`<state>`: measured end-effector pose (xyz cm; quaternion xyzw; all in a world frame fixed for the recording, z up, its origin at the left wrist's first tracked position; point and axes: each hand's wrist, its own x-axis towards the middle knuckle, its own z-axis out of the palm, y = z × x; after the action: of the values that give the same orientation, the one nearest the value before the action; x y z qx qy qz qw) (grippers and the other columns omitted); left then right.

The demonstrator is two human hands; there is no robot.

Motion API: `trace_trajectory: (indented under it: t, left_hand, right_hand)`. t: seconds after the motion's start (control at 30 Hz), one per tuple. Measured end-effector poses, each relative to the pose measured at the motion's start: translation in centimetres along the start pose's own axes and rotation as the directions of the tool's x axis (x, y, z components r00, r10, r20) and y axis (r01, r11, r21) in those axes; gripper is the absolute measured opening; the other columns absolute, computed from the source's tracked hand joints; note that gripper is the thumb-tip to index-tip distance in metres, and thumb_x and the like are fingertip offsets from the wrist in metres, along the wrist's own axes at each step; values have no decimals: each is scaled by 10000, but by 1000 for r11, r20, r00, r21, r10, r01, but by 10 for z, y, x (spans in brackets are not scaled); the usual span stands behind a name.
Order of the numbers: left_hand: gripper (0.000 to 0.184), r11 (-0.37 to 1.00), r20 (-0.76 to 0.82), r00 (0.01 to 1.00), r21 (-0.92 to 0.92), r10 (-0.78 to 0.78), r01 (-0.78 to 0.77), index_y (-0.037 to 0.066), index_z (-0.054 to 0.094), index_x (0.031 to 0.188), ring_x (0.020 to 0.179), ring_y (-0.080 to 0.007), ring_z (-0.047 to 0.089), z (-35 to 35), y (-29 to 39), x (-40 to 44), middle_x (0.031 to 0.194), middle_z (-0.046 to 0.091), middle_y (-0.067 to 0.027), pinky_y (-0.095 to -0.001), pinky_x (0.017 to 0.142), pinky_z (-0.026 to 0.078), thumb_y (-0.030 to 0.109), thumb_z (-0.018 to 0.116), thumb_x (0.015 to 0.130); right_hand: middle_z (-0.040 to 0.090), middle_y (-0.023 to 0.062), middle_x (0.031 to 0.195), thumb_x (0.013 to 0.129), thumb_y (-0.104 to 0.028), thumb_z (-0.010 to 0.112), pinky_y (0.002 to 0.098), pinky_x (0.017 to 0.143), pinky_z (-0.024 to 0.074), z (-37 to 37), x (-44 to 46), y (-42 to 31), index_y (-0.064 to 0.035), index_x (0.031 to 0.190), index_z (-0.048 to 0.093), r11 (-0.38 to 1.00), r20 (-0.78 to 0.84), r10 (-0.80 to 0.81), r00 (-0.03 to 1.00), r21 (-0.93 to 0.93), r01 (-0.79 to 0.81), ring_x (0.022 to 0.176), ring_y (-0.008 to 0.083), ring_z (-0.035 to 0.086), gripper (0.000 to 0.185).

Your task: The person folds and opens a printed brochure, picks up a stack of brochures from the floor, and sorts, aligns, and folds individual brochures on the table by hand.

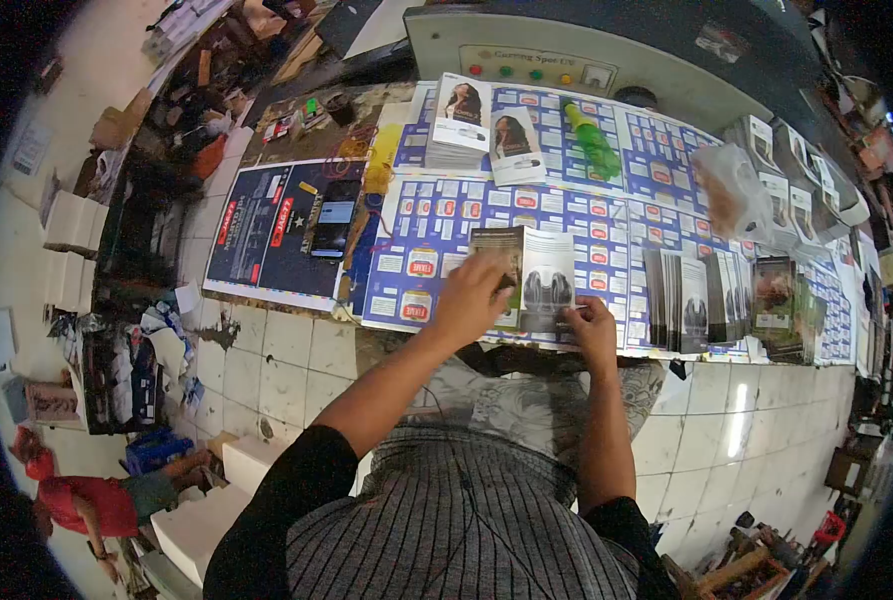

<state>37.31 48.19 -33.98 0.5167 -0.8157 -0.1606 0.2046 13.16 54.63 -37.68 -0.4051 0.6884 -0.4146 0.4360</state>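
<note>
A printed leaflet lies unfolded in front of me on the sheet-covered table, with a fold line between its darker left panel and its white right panel showing a dark product picture. My left hand rests over the left panel, fingers stretched across it and slightly blurred. At the lower right edge, my right hand pinches the leaflet between thumb and fingers. To the right stands a row of folded leaflets. Beyond my hands is a stack of leaflets with another leaflet beside it.
Blue printed sheets cover the table. A green bottle lies at the back, near a plastic bag and more leaflet stacks. Two phones lie on a dark poster. A person in red is at lower left.
</note>
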Motion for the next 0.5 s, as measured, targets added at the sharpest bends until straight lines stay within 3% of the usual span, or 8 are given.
trace_trajectory:
  t: [0.03,0.07,0.1,0.2,0.27,0.4,0.47,0.5]
  left_hand:
    - [546,970,10,971,48,240,-240,58,476,1401,1389,-326,370,9,3,6,1489,427,-141,-488,1114,327,306,605,932]
    - [554,943,75,940,1,333,-334,79,479,1414,1432,-330,322,20,-2,12,1524,406,-112,-494,1159,251,398,543,965]
    - [554,940,72,938,-2,340,-341,79,479,1414,1432,-330,322,30,-6,14,1524,406,-112,-494,1159,251,398,543,965]
    - [589,931,269,915,123,302,-343,102,467,1435,1454,-285,290,46,-15,18,1543,387,-92,-504,1177,195,453,529,967]
    - [591,932,266,913,109,308,-346,104,469,1434,1457,-280,287,47,-17,18,1552,377,-86,-502,1176,195,465,522,969]
    - [609,932,240,918,103,317,-348,111,460,1445,1471,-273,265,53,-22,15,1572,351,-67,-492,1177,192,496,504,975]
    - [609,930,250,914,103,320,-353,112,455,1450,1474,-271,262,51,-22,14,1573,351,-65,-493,1177,191,495,497,978]
    - [609,925,251,910,107,330,-365,114,450,1455,1476,-270,259,48,-22,17,1573,351,-63,-494,1177,191,494,491,981]
  right_hand:
    - [662,42,800,867,-117,714,258,562,435,-2,-2,-5,2,1079,622,999,10,42,999,-18,-42,663,86,554,259]
    - [662,42,800,867,-117,714,258,562,435,-2,0,3,2,1079,622,999,4,42,999,-18,-42,663,86,554,259]
    - [661,47,766,867,-117,710,267,550,454,-2,4,13,1,1071,622,1000,-2,5,1000,1,-5,641,95,567,251]
    - [654,48,743,872,-116,698,272,537,473,-8,5,11,-7,1063,623,998,-9,-14,1000,66,15,618,104,575,232]
    - [649,49,812,883,-105,681,260,548,469,-6,-7,-6,-26,1059,626,989,-1,-2,1000,148,2,658,108,583,201]
    - [639,41,860,921,-183,664,260,584,475,-5,-6,-4,-33,1081,626,994,30,-48,998,105,44,705,122,602,223]
    - [667,51,927,965,-301,620,279,661,491,-4,-6,-12,-36,1192,624,867,165,111,980,466,-177,780,140,612,349]
    - [667,51,927,965,-301,620,279,661,491,-2,-1,-15,-36,1192,624,870,168,108,980,462,-175,780,140,612,349]
